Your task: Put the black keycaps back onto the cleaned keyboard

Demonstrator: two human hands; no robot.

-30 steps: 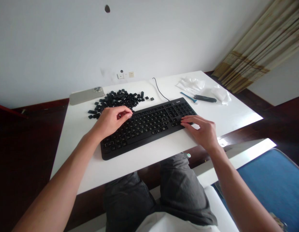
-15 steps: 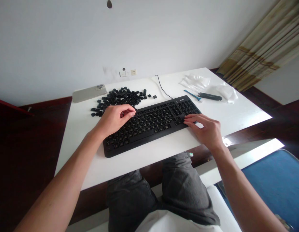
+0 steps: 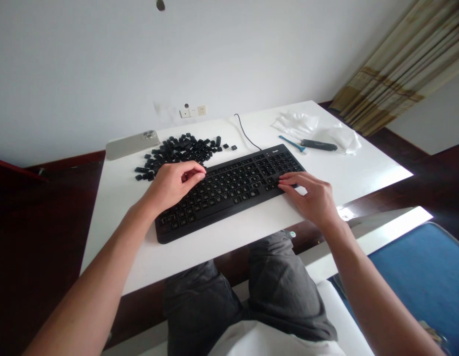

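Observation:
A black keyboard (image 3: 222,207) lies at a slant on the table, its key places mostly showing as bare, open sockets. Over its upper left part hangs my left hand (image 3: 177,182), thumb and fingertips pinched together. Whatever they hold, if anything, is too small to make out. My right hand (image 3: 310,194) rests at the keyboard's right front, fingertips closed together on the arrow-key and number-pad area. Its grip hides anything between the fingers. Just beyond my left hand is a heap of loose black keycaps (image 3: 185,148).
A phone (image 3: 133,144) lies at the white table's (image 3: 140,257) back left. To the right are a blue tool (image 3: 291,143), a dark slim object (image 3: 318,145) and crumpled clear plastic bags (image 3: 336,134). The keyboard's cable (image 3: 246,132) runs toward the wall.
The whole view has shifted slightly, with things appearing a little further left. Both hands keep nearly the same pose and place over the keyboard.

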